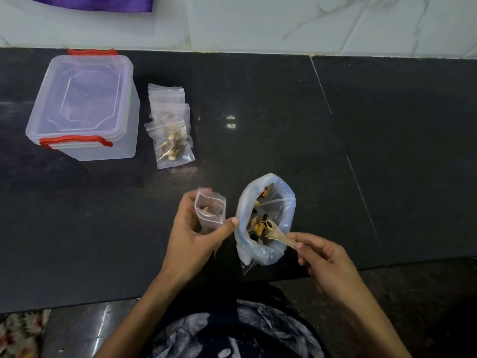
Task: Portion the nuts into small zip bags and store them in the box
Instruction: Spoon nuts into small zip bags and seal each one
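My left hand holds a small clear zip bag upright with its mouth open; a few nuts lie inside. Just to its right stands a large plastic bag of mixed nuts, its rim rolled down. My right hand grips the handle of a small beige spoon, whose bowl sits inside the large bag among the nuts. A pile of small zip bags, some filled with nuts, lies on the counter further back. The clear box with red latches stands at the back left, lid on.
The dark stone counter runs the width of the view, with a white tiled wall behind it. Its front edge lies close to my body. A purple cloth hangs at the top left.
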`<state>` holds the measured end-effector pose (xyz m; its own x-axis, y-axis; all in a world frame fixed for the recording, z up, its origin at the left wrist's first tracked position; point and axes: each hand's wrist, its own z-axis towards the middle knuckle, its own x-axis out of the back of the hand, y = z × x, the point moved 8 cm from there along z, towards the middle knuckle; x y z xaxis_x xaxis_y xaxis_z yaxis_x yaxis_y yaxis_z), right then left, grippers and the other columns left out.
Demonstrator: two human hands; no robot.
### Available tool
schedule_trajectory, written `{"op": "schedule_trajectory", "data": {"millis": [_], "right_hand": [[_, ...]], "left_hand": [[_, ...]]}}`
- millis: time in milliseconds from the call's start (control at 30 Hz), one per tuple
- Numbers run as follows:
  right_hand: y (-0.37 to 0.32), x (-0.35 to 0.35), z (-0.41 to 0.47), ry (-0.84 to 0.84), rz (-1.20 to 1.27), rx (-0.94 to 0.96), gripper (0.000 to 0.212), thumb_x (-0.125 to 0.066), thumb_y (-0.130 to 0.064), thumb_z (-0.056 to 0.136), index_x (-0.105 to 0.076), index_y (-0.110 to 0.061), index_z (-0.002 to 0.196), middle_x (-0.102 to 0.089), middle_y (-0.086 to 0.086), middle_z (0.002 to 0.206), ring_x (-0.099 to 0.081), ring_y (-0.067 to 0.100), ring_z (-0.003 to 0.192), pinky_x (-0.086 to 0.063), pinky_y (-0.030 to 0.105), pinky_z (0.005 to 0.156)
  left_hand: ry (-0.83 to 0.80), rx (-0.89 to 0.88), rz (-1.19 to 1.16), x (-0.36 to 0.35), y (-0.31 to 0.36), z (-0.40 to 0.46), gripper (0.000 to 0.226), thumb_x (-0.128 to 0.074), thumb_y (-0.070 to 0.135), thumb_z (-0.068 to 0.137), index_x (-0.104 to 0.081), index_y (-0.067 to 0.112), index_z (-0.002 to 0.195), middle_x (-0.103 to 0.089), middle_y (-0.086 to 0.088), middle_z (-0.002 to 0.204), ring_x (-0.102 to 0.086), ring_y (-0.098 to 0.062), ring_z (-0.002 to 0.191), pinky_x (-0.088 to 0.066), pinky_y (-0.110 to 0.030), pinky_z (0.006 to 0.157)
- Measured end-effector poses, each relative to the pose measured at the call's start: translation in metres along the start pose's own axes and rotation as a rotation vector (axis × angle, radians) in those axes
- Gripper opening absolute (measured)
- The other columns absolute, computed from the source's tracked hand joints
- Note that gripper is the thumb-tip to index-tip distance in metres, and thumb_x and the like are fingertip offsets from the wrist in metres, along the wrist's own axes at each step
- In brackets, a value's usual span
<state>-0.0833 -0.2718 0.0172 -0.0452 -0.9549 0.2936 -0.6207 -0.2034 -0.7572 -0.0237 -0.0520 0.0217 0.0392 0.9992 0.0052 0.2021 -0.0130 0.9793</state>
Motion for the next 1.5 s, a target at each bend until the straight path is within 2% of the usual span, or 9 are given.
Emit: {"op": "schedule_trajectory", "data": {"millis": [100,433,600,767,833,967,1167,1333,1500], "right_hand": [[-0.002,0.005,-0.001,0.027,-0.032,0.003,0.027,-0.050,-0.015,0.095,-0.070,-0.032,0.096,-0.052,-0.003,0.063,-0.046,-0.004,0.046,-0.035,0.008,0.042],[-0.059,0.002,-0.033,0.000,0.099,0.254,0.028,-0.054,-0.019,0.091,-0.071,-0.041,0.094,-0.057,-0.007,0.060,-0.045,-0.003,0.046,-0.033,0.008,0.041],[-0.078,-0.028,-0.043,-0.003,-0.085,0.424,0.027,-0.051,-0.021,0.094,-0.065,-0.042,0.106,-0.062,-0.026,0.069,-0.054,-0.010,0.057,-0.040,0.007,0.051],[-0.084,-0.048,-0.052,0.187,-0.449,0.659,0.034,-0.051,-0.015,0.095,-0.061,-0.034,0.122,-0.060,-0.014,0.088,-0.059,0.003,0.075,-0.049,0.016,0.058],[-0.087,-0.055,-0.055,0.252,-0.626,0.747,0.037,-0.056,-0.010,0.090,-0.062,-0.028,0.122,-0.056,-0.011,0.079,-0.050,0.003,0.057,-0.034,0.009,0.043],[-0.089,-0.060,-0.060,0.283,-0.730,0.799,0.043,-0.057,-0.013,0.077,-0.067,-0.024,0.117,-0.049,-0.010,0.073,-0.033,-0.001,0.050,-0.010,0.003,0.043],[-0.084,-0.056,-0.061,0.306,-0.704,0.802,0.041,-0.058,-0.015,0.079,-0.065,-0.024,0.118,-0.049,-0.011,0.074,-0.035,-0.001,0.051,-0.015,0.001,0.044],[-0.081,-0.032,-0.066,0.365,-0.533,0.807,0.029,-0.062,-0.013,0.088,-0.067,-0.024,0.115,-0.053,-0.014,0.075,-0.050,0.008,0.063,-0.041,0.014,0.049],[-0.065,0.012,-0.043,0.385,-0.444,0.528,0.024,-0.056,-0.021,0.088,-0.069,-0.029,0.106,-0.059,-0.013,0.074,-0.055,0.007,0.065,-0.042,0.017,0.052]], "left_hand": [[0.014,-0.037,0.034,0.000,0.004,0.001,0.067,-0.078,0.024,0.062,-0.047,0.029,0.121,-0.063,0.007,0.101,-0.065,-0.004,0.092,-0.052,-0.016,0.073],[0.032,-0.176,0.233,-0.006,0.009,0.005,0.063,-0.087,0.016,0.063,-0.058,0.018,0.120,-0.067,0.008,0.105,-0.065,-0.008,0.097,-0.055,-0.027,0.083],[0.028,-0.182,0.215,-0.008,0.009,0.004,0.071,-0.086,0.023,0.062,-0.056,0.015,0.126,-0.068,0.006,0.109,-0.065,-0.006,0.102,-0.053,-0.023,0.088],[0.027,-0.157,0.204,-0.009,0.004,0.005,0.075,-0.085,0.010,0.065,-0.051,0.011,0.132,-0.067,0.006,0.109,-0.063,0.000,0.102,-0.050,-0.014,0.085],[0.033,-0.150,0.192,-0.007,0.002,0.005,0.077,-0.085,0.012,0.065,-0.050,0.011,0.133,-0.067,0.003,0.111,-0.063,-0.001,0.103,-0.050,-0.013,0.084],[0.031,-0.141,0.193,-0.006,-0.002,0.005,0.077,-0.084,0.012,0.066,-0.049,0.012,0.135,-0.067,0.001,0.112,-0.063,-0.005,0.104,-0.052,-0.018,0.085],[0.037,-0.160,0.227,-0.007,-0.001,0.006,0.077,-0.085,0.015,0.066,-0.050,0.013,0.134,-0.067,0.002,0.113,-0.063,-0.004,0.104,-0.050,-0.016,0.086],[0.044,-0.178,0.252,-0.006,0.001,0.005,0.076,-0.085,0.017,0.067,-0.050,0.016,0.135,-0.068,0.006,0.110,-0.064,-0.003,0.101,-0.052,-0.019,0.086],[0.058,-0.144,0.210,0.001,-0.002,0.003,0.084,-0.083,0.032,0.061,-0.046,0.022,0.136,-0.064,0.009,0.110,-0.064,-0.004,0.100,-0.051,-0.016,0.084]]}}
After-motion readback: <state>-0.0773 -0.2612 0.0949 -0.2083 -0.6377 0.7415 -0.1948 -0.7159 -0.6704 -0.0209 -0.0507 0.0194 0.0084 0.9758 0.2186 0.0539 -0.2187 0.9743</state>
